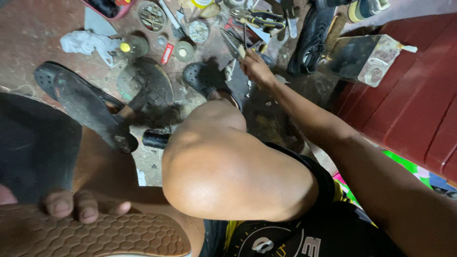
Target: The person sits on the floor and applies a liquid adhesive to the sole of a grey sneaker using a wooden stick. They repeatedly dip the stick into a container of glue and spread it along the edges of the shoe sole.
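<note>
My right hand [257,69] reaches forward over my knee and grips the handle of a metal tool, seemingly pliers or scissors [232,44], just above the floor clutter. At the bottom left my left hand [78,205] wraps its fingers around the edge of a brown shoe sole [95,233] with a honeycomb tread, held close to the camera. A black insole [81,102] lies across my left leg. My right foot wears a dark clog [200,76].
Round tins [151,15], a small glue bottle with a yellow cap [125,46], a white rag [85,42], pliers with yellow-black handles [262,19], a black shoe [312,38] and a metal can [366,57] litter the floor. A red bench [419,95] stands at right.
</note>
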